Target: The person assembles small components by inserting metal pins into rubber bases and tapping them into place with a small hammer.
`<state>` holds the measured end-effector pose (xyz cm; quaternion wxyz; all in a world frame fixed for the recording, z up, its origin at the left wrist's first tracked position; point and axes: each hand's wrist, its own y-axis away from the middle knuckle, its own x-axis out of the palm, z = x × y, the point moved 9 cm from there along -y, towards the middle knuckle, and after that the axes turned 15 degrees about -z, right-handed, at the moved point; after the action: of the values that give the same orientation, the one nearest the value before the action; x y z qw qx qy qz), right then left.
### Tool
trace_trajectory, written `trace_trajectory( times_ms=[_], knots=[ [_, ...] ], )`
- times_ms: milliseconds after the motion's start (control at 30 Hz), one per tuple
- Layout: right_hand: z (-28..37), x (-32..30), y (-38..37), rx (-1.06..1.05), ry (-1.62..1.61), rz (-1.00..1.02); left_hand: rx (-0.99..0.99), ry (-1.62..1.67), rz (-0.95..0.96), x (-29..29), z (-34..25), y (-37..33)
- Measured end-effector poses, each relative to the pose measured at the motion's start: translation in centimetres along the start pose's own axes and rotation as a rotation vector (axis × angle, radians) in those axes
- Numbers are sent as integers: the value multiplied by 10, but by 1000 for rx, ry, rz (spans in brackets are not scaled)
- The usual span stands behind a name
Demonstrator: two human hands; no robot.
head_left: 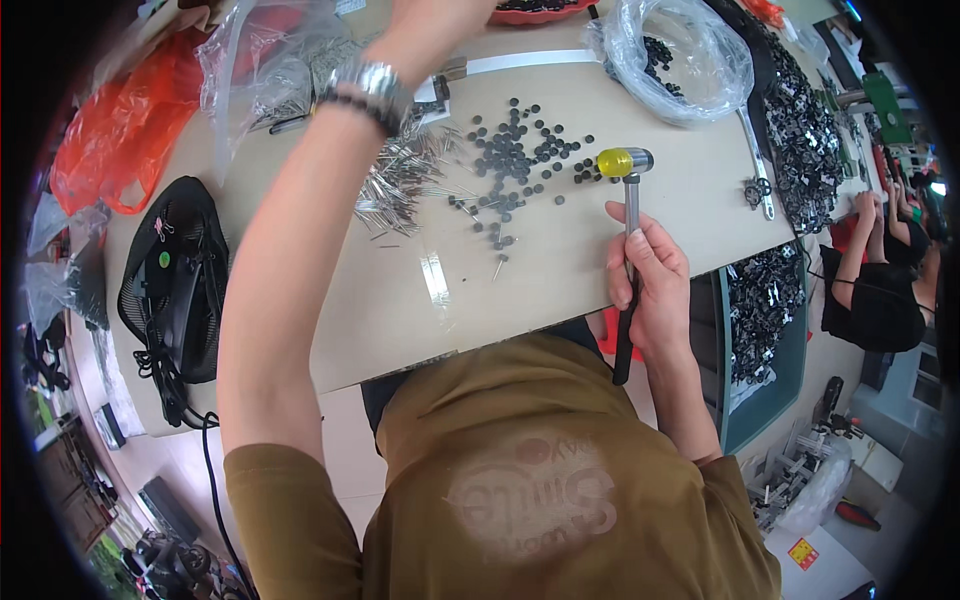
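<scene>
1. Right hand (655, 270): fingers closed round the hammer (632, 195), thumb along the shaft; grip firm-looking, no gap between hand and tool.
2. Hammer: held upright in the view, head away from the person, dark end of the handle toward the body. Head has a yellow face to the left and a metal end to the right. It appears just beside the right edge of the scattered caps (505, 150); contact with the table (560, 270) cannot be told.
3. Left hand (440, 22): reaches to the far side, cut by the upper border. Finger spread or hold: cannot tell. Nearest thing, the red dish (540, 17), with dark contents. Metal watch (368, 85) on the wrist.
4. Caps: small, round, black; loose scatter on the table, left of the hammer head.
5. Pins (400, 185): thin, silvery, in a tangled heap left of the caps, partly behind the left forearm. A few lie among the nearest caps; whether joined, cannot tell.
6. Clear bag (725, 65): far right of the caps, black pieces inside.
7. Right side: heap of black parts (805, 150) along the table edge; teal crate (775, 405) below, similar parts inside.
8. Left side: black mesh case (175, 280); red bag (125, 130) beyond it.
</scene>
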<state>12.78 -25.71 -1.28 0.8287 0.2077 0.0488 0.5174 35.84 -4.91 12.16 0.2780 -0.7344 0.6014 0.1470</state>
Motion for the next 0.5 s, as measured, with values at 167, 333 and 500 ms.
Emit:
trace_trajectory(
  times_ms=[167, 333, 500],
  knots=[
    [1, -1, 1, -12, 13, 3, 184, 165, -229, -1, 7, -9],
    [4, -3, 3, 26, 83, 7, 333, 77, -331, -44, 11, 115],
    [36, 15, -12, -339, 678, -43, 765, -61, 2, -44, 18, 209]
  ],
)
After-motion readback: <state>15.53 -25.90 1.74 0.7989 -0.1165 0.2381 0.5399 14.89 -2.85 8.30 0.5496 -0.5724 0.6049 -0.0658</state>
